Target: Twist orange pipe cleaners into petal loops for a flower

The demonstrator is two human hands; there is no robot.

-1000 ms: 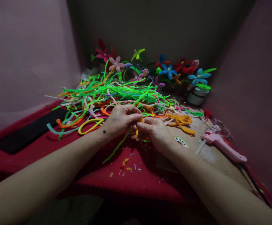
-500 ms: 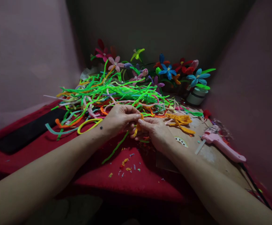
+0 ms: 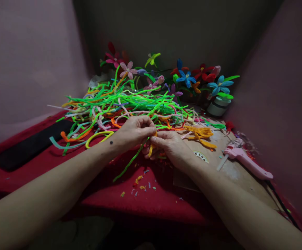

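Between my two hands is a short orange pipe cleaner (image 3: 151,150), partly hidden by the fingers. My left hand (image 3: 137,129) pinches its upper end between thumb and forefinger. Just below and to the right, my right hand (image 3: 169,143) grips it with the thumb on top and the other fingers curled beneath. A green pipe cleaner (image 3: 128,166) lies on the red cloth under the hands. Behind them spreads a tangled heap of pipe cleaners (image 3: 130,100), mostly bright green. Right of my right hand rests a bundle of orange pipe cleaner pieces (image 3: 199,132).
A pink glue gun (image 3: 247,161) lies on a brown board (image 3: 234,180) at the right. Pipe cleaner flowers (image 3: 187,79) stand at the back, near a pale jar (image 3: 218,107). A long black object (image 3: 31,144) is at the left. Fuzzy scraps (image 3: 140,184) dot the red cloth (image 3: 109,201).
My fingers have shifted slightly on the orange pipe cleaner; the right thumb sits a little lower and further left. Everything else on the table looks the same.
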